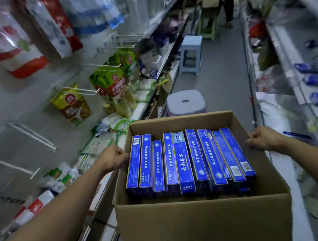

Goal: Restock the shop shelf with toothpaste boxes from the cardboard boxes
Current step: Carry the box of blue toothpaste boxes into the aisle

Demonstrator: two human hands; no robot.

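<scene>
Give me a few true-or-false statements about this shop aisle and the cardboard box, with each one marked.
1. The open brown cardboard box holds long blue toothpaste boxes packed side by side. True.
2. Just one hand touches the carton. False: the left hand grips its left wall and the right hand grips its right wall.
3. A pale blue plastic stool stands in the aisle beyond the carton. True.
4. A toothpaste pack is being lifted out. False: both hands hold only the cardboard walls, and every pack sits inside.
</scene>
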